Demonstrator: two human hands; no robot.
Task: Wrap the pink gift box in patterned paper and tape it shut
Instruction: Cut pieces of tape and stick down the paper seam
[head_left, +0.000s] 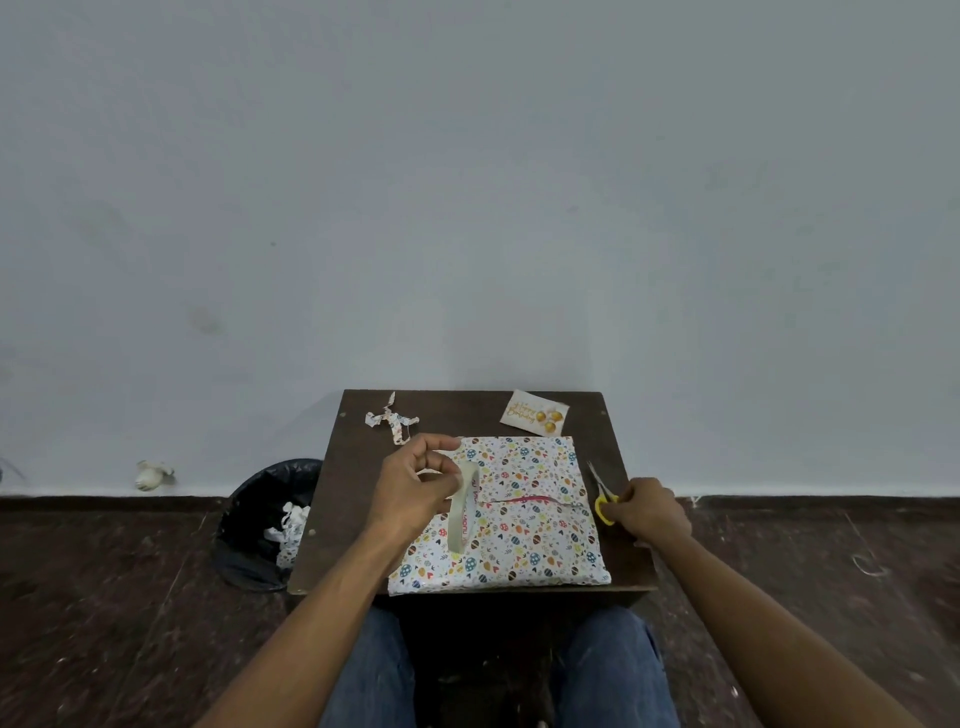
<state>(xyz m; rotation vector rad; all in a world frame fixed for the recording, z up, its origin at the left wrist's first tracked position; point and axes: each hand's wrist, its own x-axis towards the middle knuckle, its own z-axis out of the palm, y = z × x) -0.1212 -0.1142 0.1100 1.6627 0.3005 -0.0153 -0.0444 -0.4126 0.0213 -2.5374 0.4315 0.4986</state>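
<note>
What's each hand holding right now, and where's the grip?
Left hand grips the tape roll at its upper rim; right hand grips the scissors by the yellow handles.

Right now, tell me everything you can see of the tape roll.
The tape roll is a thin ring of pale, see-through tape with some red print on its inner core. It stands on edge, held up over the left part of the wrapped box. The left hand pinches its upper rim. Nothing else touches it.

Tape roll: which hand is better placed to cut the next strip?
Probably right. The right hand already grips the scissors beside the wrapped box, while the left hand holds the tape roll over it.
</note>
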